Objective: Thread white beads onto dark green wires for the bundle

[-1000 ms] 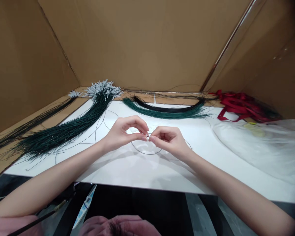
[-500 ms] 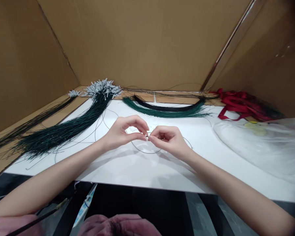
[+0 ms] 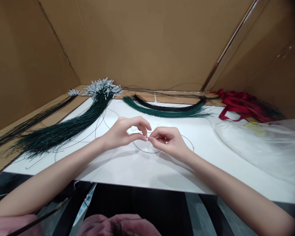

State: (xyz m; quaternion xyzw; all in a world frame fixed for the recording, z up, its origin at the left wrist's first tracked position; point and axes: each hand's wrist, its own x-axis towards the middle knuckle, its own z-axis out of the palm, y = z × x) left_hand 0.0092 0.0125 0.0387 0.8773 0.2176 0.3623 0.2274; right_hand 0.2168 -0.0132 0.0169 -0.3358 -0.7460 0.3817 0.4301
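Observation:
Over the middle of the white board (image 3: 137, 170), my left hand (image 3: 123, 131) pinches a tiny white bead between thumb and fingertip; its details are too small to tell. Right beside it, almost touching, my right hand (image 3: 168, 139) is closed in a pinch on a thin dark wire. That wire (image 3: 148, 152) curves in a loop below and behind my hands, and comes out to the right of my right wrist. Small white beads (image 3: 155, 126) lie scattered just behind my fingers, partly hidden by them.
To the left lies a thick bundle of green wires (image 3: 64, 129) with white beaded tips, beside a thinner bundle (image 3: 36, 118). Behind my hands rest green and black wires (image 3: 167, 111). Red ribbon (image 3: 243, 103) and a clear plastic bag (image 3: 260, 144) lie right. Cardboard walls (image 3: 147, 42) enclose the board.
My fingertips have shifted slightly around the bead, and less of it shows between them. The wire loop has moved a little to the right. Both hands keep nearly the same place.

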